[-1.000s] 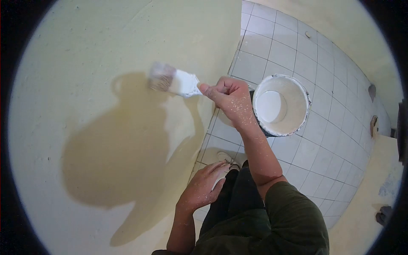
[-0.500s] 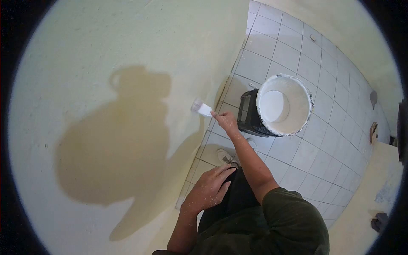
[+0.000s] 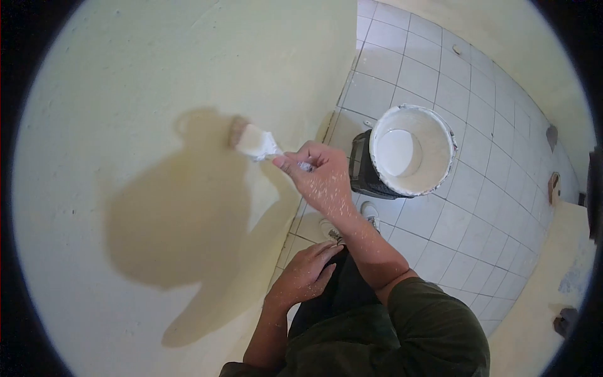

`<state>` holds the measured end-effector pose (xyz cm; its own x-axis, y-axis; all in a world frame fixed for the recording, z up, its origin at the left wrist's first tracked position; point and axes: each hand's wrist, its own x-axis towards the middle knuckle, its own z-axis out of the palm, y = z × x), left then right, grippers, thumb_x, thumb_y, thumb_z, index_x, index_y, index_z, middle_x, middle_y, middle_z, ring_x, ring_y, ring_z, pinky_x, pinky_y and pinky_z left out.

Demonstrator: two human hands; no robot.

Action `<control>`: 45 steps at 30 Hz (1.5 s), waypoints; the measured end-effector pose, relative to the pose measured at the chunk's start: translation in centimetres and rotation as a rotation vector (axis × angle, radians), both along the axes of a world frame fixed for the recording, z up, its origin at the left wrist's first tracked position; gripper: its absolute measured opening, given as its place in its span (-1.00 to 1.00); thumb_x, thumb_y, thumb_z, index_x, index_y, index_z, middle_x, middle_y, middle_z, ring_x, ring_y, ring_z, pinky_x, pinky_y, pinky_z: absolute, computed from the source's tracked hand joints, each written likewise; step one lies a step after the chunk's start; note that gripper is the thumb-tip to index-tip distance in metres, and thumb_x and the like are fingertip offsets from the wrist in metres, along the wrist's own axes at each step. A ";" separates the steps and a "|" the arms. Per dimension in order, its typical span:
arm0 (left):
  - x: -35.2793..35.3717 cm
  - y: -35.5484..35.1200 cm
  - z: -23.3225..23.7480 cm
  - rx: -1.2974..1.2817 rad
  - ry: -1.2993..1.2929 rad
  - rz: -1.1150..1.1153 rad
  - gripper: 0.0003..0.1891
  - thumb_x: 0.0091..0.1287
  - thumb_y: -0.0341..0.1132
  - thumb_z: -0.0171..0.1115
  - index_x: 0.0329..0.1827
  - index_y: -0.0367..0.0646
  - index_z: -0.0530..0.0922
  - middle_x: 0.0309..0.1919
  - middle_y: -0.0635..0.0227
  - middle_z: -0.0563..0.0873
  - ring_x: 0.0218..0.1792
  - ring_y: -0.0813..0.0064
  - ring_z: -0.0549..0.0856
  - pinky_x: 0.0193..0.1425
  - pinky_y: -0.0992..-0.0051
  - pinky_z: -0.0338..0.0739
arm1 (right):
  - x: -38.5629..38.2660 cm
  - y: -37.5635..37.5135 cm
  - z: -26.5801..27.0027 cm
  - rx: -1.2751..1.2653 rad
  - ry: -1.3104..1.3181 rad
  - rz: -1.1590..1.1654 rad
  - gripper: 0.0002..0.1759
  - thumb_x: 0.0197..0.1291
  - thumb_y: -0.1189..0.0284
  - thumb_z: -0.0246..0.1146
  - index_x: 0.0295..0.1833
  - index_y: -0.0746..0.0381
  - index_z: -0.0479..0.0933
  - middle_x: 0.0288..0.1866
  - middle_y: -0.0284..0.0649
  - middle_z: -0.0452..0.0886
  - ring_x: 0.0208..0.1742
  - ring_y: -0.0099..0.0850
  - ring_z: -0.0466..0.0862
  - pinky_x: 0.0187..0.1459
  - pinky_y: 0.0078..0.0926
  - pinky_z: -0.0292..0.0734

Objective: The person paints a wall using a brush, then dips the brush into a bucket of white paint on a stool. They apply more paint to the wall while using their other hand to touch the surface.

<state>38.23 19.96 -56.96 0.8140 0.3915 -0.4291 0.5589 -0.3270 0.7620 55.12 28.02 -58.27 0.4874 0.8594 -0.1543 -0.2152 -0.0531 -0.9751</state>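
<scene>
My right hand [image 3: 321, 179], flecked with white paint, grips the handle of a paintbrush [image 3: 257, 143]. White paint coats the lower part of the brush, and its bristles point left at the pale yellow wall [image 3: 144, 69], overlapping it in this view. Below, my left hand [image 3: 303, 274] lies at my dark trousers with its fingers stretched out and nothing in them. Right of the brush, a large bucket [image 3: 450, 164] with a paint-crusted rim holds white paint at its bottom.
The bucket rests on a black stool [image 3: 359, 164] that stands on the white tiled floor [image 3: 433, 251]. My shoes [image 3: 370, 215] are just below it. A brown object [image 3: 553, 188] lies at the far right, and my shadow [image 3: 182, 213] falls across the wall.
My right hand has lifted the paintbrush up and left, closer to the camera, and turned it. The left hand has stayed nearly in place. The view has shifted slightly.
</scene>
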 end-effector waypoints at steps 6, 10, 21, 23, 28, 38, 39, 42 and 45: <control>0.3 0.2 -0.8 -0.005 -0.022 0.007 -0.51 0.47 -0.37 0.18 0.46 -0.24 0.49 0.38 -0.04 0.59 0.41 -0.07 0.54 0.56 0.10 0.37 | -1.0 -0.9 0.2 0.055 -0.002 -0.047 -0.61 0.23 0.30 0.62 -0.45 0.28 0.60 -0.53 -0.45 0.58 -0.46 -0.73 0.45 -0.45 -0.65 0.32; -0.1 -0.1 -0.6 -0.007 -0.019 0.037 -0.52 0.47 -0.36 0.16 0.46 -0.21 0.50 0.40 -0.01 0.59 0.42 -0.06 0.53 0.55 0.10 0.37 | -1.9 2.6 -12.3 -0.091 0.093 0.065 -0.57 0.20 0.25 0.63 -0.49 0.28 0.60 -0.50 -0.38 0.66 -0.45 -0.71 0.50 -0.43 -0.65 0.39; -1.6 -0.2 0.0 0.010 0.028 0.080 -0.51 0.51 -0.30 0.13 0.49 -0.17 0.49 0.47 0.02 0.54 0.45 -0.05 0.51 0.59 0.11 0.34 | 1.7 1.4 -21.8 -0.636 -0.436 0.174 -0.44 0.09 -0.12 0.56 -0.37 0.21 0.69 -0.38 -0.08 0.75 -0.28 -0.11 0.77 -0.21 -0.11 0.62; -1.6 -0.4 0.0 0.014 0.035 0.085 -0.51 0.51 -0.30 0.14 0.49 -0.17 0.49 0.47 0.02 0.54 0.46 -0.05 0.50 0.59 0.11 0.34 | 1.6 0.8 -21.0 -0.682 -0.556 0.134 -0.44 0.09 -0.11 0.54 -0.36 0.22 0.68 -0.33 0.00 0.76 -0.23 0.01 0.77 -0.18 -0.05 0.63; -1.1 -1.2 0.0 0.006 0.018 0.090 -0.52 0.52 -0.30 0.13 0.48 -0.19 0.49 0.46 -0.02 0.55 0.45 -0.06 0.51 0.59 0.11 0.34 | 1.1 1.1 -16.2 -0.590 -0.504 0.121 -0.45 0.11 -0.09 0.53 -0.37 0.22 0.66 -0.33 0.02 0.75 -0.22 0.05 0.77 -0.17 -0.03 0.63; 0.6 -3.1 0.5 0.074 -0.049 0.140 -0.55 0.46 -0.39 0.19 0.41 -0.24 0.52 0.35 -0.06 0.61 0.36 -0.10 0.57 0.48 0.11 0.44 | 0.5 -0.9 2.4 0.002 0.149 0.112 -0.59 0.31 0.29 0.54 -0.47 0.21 0.52 -0.56 -0.50 0.57 -0.49 -0.78 0.38 -0.50 -0.61 0.24; 0.6 -3.4 0.8 0.077 -0.052 0.158 -0.55 0.46 -0.39 0.19 0.40 -0.24 0.52 0.35 -0.06 0.61 0.37 -0.10 0.57 0.48 0.11 0.44 | 0.7 -1.0 3.3 0.062 0.134 0.110 -0.59 0.32 0.29 0.54 -0.46 0.20 0.51 -0.55 -0.51 0.57 -0.49 -0.78 0.37 -0.51 -0.62 0.22; 0.6 -4.1 1.7 0.081 -0.061 0.226 -0.55 0.47 -0.38 0.19 0.41 -0.24 0.51 0.36 -0.07 0.60 0.37 -0.10 0.56 0.48 0.10 0.44 | 0.6 -0.4 4.1 0.189 0.135 0.129 -0.60 0.34 0.30 0.52 -0.43 0.17 0.48 -0.52 -0.50 0.58 -0.51 -0.77 0.35 -0.51 -0.64 0.19; 0.3 -4.5 1.1 0.062 -0.070 0.276 -0.52 0.49 -0.37 0.19 0.46 -0.22 0.47 0.41 -0.06 0.57 0.42 -0.08 0.54 0.52 0.11 0.41 | -0.3 2.3 -0.3 0.175 0.202 0.166 -0.60 0.35 0.29 0.52 -0.42 0.18 0.48 -0.54 -0.47 0.57 -0.53 -0.74 0.38 -0.51 -0.65 0.23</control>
<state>38.53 15.44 -55.83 0.7000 0.6256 -0.3444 0.5801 -0.2169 0.7851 54.81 30.28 -58.59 0.3127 0.9468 -0.0766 -0.4074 0.0608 -0.9112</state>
